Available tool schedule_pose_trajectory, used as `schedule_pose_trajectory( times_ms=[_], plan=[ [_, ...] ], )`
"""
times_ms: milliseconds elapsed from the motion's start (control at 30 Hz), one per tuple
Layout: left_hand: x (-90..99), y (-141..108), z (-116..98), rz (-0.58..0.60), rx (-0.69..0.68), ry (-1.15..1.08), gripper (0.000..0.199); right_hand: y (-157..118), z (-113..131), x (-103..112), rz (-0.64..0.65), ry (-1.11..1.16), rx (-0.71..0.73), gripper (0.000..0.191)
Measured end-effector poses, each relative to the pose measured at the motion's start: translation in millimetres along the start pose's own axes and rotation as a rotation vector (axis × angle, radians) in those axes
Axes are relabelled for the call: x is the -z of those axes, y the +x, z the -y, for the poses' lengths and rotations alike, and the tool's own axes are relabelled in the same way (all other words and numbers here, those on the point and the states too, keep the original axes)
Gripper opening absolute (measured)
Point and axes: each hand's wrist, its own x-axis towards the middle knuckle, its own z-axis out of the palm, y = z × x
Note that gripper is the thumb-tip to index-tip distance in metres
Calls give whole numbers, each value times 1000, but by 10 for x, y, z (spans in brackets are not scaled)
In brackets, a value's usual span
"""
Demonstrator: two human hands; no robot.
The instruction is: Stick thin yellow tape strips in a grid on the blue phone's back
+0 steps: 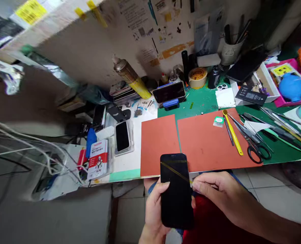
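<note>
- Phone (176,203): large, dark-faced, held face up just in front of the bench edge, its top end overlapping the red mats from where I stand. A diagonal line crosses the upper glass; I cannot tell whether it is a reflection or a mark.
- Left hand (154,210): clamped on the phone, thumb over the left edge, fingertips showing at the right edge.
- Right hand (224,191): beside the phone's right edge, thumb and forefinger tips together. I cannot tell whether anything small is pinched between them.
- Handling: judged light and stiff, with slippery glass that would likely crack if dropped. Grip by the long side edges and support the back; avoid pressing on the face. The floor lies below, so a secure hold matters.
- Work surface: left red mat (157,149) and right red mat (203,145), side by side.
- Tools on the right mat: yellow-handled brush (233,132), scissors (246,135) reaching its lower right corner, and a small green-and-white packet (218,121).
- Behind the mats: a second phone (169,92) leaning in a blue stand (171,103), with a spray can (131,77) tilted to its left.
</note>
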Motion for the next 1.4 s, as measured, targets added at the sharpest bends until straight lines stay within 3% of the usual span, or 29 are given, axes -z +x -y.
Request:
schedule_pose_trajectory(
  times_ms=[267,367,467,533,600,733,833,967,1100,1267,1400],
  plan=[
    [19,34,-1,47,14,68,35,116,4,111,258,246,83,43],
    [-14,58,-12,-23,-80,161,37,102,-11,125,189,202,78,46],
    [-79,40,-6,-108,-211,333,54,71,-14,127,101,54,95,47],
    [-108,1,12,-140,-278,482,51,65,-8,117,82,-22,121,47],
    [-125,-55,33,-117,-289,608,55,74,-1,97,82,-59,149,45],
    [-173,-183,56,-37,-199,784,96,96,1,37,114,-132,176,42],
    [-223,-238,57,-96,-168,1034,82,102,9,-11,98,-223,181,43],
    [-280,-209,64,-137,-264,1246,55,124,33,-64,86,-293,197,39],
    [-286,-137,87,-151,-270,1094,46,107,-1,-82,46,-358,185,35],
    [-211,-112,112,-200,-149,706,30,-32,-98,16,-96,-422,168,34],
    [-217,-151,59,-227,-112,423,28,-73,-123,141,-103,-389,140,38]
  ],
)
